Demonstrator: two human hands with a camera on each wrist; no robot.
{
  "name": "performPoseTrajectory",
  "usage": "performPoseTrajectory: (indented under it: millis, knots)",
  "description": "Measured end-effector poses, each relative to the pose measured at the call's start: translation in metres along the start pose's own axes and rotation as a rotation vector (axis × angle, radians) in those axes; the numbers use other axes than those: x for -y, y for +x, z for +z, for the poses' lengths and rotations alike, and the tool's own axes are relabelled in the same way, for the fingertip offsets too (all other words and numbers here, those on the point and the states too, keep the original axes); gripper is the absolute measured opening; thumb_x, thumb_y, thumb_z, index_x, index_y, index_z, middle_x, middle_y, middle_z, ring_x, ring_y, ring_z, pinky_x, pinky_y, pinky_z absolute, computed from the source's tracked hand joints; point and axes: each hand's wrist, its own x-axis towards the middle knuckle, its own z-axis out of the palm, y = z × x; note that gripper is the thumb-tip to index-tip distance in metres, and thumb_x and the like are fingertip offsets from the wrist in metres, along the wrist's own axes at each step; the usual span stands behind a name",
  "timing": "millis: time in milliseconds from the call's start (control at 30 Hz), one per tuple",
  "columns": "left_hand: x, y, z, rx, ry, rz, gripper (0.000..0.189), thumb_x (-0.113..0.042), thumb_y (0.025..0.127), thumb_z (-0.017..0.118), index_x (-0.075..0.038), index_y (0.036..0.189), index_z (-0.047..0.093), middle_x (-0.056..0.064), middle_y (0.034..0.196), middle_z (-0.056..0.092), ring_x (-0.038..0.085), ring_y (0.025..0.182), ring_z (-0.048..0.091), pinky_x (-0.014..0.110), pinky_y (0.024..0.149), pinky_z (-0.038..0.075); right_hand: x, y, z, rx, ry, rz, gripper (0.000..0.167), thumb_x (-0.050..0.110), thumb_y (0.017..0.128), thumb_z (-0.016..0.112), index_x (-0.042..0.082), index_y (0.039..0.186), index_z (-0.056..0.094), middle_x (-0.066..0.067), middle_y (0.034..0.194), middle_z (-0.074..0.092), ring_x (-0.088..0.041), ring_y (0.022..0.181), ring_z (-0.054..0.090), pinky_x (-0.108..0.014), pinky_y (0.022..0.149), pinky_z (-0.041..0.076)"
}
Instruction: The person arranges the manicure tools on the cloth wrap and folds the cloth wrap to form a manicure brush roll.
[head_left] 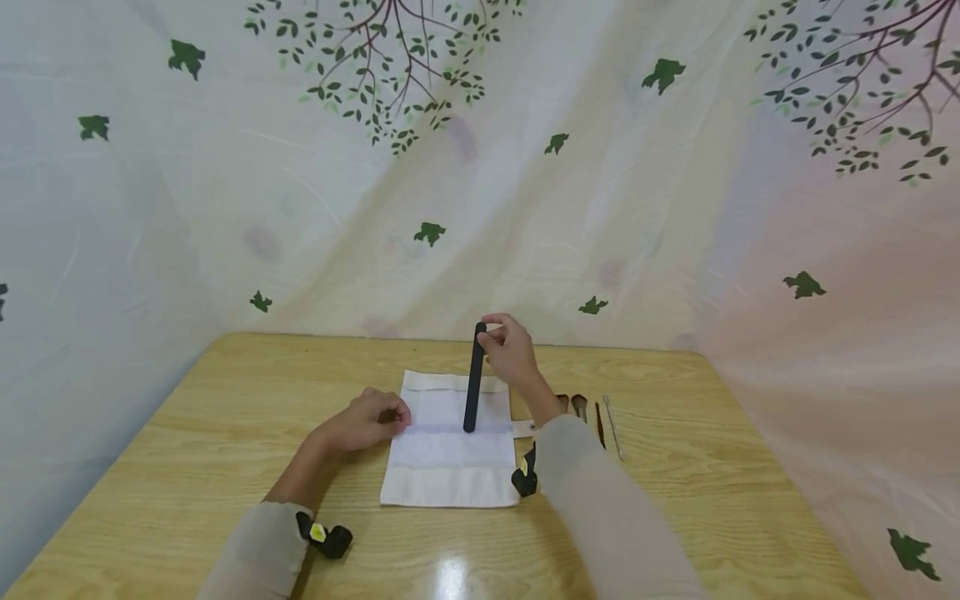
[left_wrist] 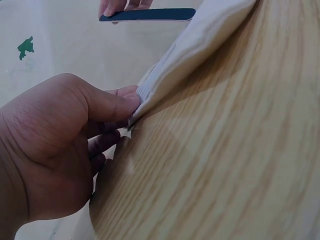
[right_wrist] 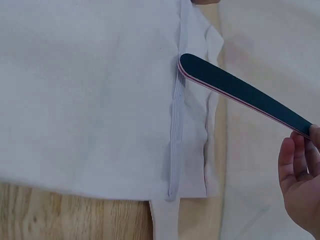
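Note:
A dark nail file (head_left: 475, 379) with a thin pinkish edge is pinched near its far end by my right hand (head_left: 512, 348). In the right wrist view the nail file (right_wrist: 245, 92) slants over a white fabric roll (right_wrist: 100, 100), its free rounded end at the elastic band (right_wrist: 177, 130) sewn across. The fabric roll (head_left: 450, 487) lies unrolled on the table. My left hand (head_left: 367, 421) is at its left edge; in the left wrist view, the thumb and a finger of the left hand (left_wrist: 65, 135) pinch that edge, raised slightly off the wood.
Right of the fabric, two brushes (head_left: 579, 406), a thin brown stick (head_left: 600, 423) and a slim metal tool (head_left: 612, 427) lie on the wooden table (head_left: 360, 542). A strap (head_left: 523, 429) sticks out from the fabric's right side. Behind the table hangs a leaf-print curtain (head_left: 337, 250).

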Motion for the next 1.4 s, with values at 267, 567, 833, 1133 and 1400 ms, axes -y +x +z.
performPoseTrajectory:
  millis: [267, 567, 833, 1133, 1400]
  knots:
    - [-0.002, 0.002, -0.002, 0.014, -0.015, -0.058, 0.008, -0.010, 0.098, 0.064, -0.017, 0.100, 0.067, -0.008, 0.093, 0.063, 0.023, 0.104, 0.043, 0.046, 0.093, 0.031, 0.008, 0.006, 0.026, 0.039, 0.043, -0.032, 0.032, 0.005, 0.101, 0.063, 0.000, 0.132, 0.060, -0.016, 0.102, 0.070, -0.022, 0.082, 0.068, -0.047, 0.077, 0.059]
    - [-0.001, 0.003, -0.002, 0.016, -0.010, -0.070, 0.009, -0.010, 0.098, 0.064, -0.018, 0.099, 0.067, -0.009, 0.093, 0.063, 0.023, 0.103, 0.043, 0.044, 0.091, 0.031, 0.013, 0.009, 0.049, -0.062, 0.142, -0.048, 0.032, 0.005, 0.100, 0.064, -0.003, 0.131, 0.059, -0.020, 0.100, 0.071, -0.024, 0.079, 0.071, -0.053, 0.077, 0.059]
    - [0.000, 0.003, -0.002, 0.017, -0.003, -0.066, 0.005, -0.013, 0.100, 0.064, -0.016, 0.101, 0.068, -0.011, 0.095, 0.065, 0.023, 0.104, 0.043, 0.045, 0.093, 0.031, 0.016, 0.008, 0.062, -0.116, 0.196, -0.038, 0.032, 0.004, 0.100, 0.063, -0.005, 0.131, 0.059, -0.021, 0.100, 0.070, -0.025, 0.080, 0.071, -0.047, 0.076, 0.060]
    - [0.003, 0.002, -0.002, 0.005, 0.003, -0.038, 0.005, -0.013, 0.100, 0.064, -0.016, 0.099, 0.068, -0.010, 0.096, 0.065, 0.024, 0.105, 0.044, 0.047, 0.093, 0.030, 0.008, 0.011, 0.074, -0.143, 0.197, 0.018, 0.031, 0.002, 0.100, 0.063, -0.004, 0.130, 0.060, -0.019, 0.096, 0.068, -0.021, 0.076, 0.069, -0.049, 0.077, 0.059]
    - [0.004, 0.003, -0.001, -0.004, -0.007, -0.014, 0.005, -0.013, 0.100, 0.065, -0.016, 0.099, 0.068, -0.009, 0.095, 0.064, 0.022, 0.103, 0.044, 0.046, 0.093, 0.031, -0.004, 0.014, 0.083, -0.199, 0.192, 0.104, 0.028, -0.001, 0.099, 0.064, -0.002, 0.127, 0.064, -0.016, 0.093, 0.068, -0.020, 0.068, 0.067, -0.044, 0.070, 0.060]
